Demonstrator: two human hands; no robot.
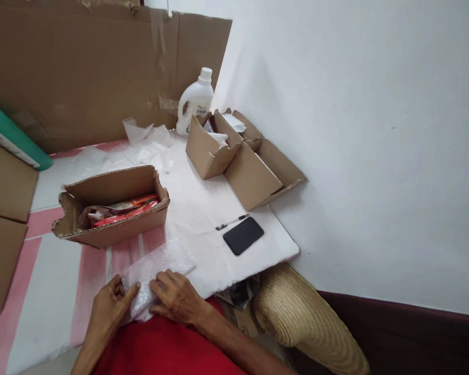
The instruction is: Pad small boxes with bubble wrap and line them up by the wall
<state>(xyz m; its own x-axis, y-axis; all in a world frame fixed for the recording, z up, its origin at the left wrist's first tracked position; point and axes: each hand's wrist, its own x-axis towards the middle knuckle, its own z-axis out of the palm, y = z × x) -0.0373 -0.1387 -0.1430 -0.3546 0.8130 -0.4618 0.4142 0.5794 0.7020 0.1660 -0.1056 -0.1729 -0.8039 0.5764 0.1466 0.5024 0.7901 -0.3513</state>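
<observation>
A sheet of clear bubble wrap [170, 260] lies at the front edge of the table, its near part gathered against the red clothing. My left hand [115, 299] pinches the wrap's left side between thumb and curled fingers. On the right side of the wrap, my right hand [175, 297] has its fingers bent and closed on it. Whether anything is rolled inside the wrap cannot be made out. Just beyond the hands stands an open cardboard box [128, 229] with red packets [131, 211] inside.
A black phone [243, 235] and a pen [232, 222] lie on the right. Small cardboard boxes [214, 156] and a white jug [197, 101] stand behind. More clear wrap [148, 146] lies at the back. A green bottle [19, 138] leans left. A rolled straw mat [297, 312] is below the table's right edge.
</observation>
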